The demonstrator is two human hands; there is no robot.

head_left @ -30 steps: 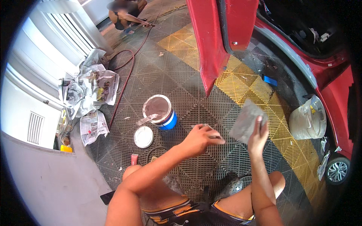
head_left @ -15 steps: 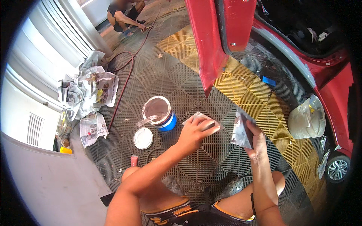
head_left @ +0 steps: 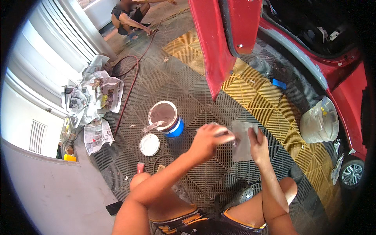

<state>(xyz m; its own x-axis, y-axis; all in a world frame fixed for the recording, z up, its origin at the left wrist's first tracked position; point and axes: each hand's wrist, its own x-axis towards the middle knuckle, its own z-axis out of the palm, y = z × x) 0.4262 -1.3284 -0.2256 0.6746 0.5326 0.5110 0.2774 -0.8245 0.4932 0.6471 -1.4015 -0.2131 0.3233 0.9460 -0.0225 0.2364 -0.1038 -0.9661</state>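
My right hand (head_left: pixel 259 148) grips a thin grey plate (head_left: pixel 242 150) by its right edge, turned so its flat face shows. My left hand (head_left: pixel 211 141) is closed on a flat putty spreader, now blurred and mostly hidden behind the fingers. Its fingertips are at the plate's left edge, where a small smear of filler shows. Left of my hands stands an open blue and white tin (head_left: pixel 175 129) of greyish-pink filler paste, with a smeared spatula (head_left: pixel 152 126) across its rim. A round white lid (head_left: pixel 149 145) lies on the floor beside it.
A red car door (head_left: pixel 213 58) hangs open ahead. At right are a cloudy plastic bucket (head_left: pixel 318 124), a blue block (head_left: pixel 279 83) and a wheel (head_left: pixel 351 174). Newspaper (head_left: pixel 103 92), a red hose (head_left: pixel 132 86), a red tube (head_left: pixel 140 167) and a phone (head_left: pixel 114 208) lie left. Another person (head_left: pixel 133 19) squats far off.
My left hand has moved right, bringing its spreader to the plate. My right hand has shifted slightly left and turned the plate. The squatting person's arm has stretched out.
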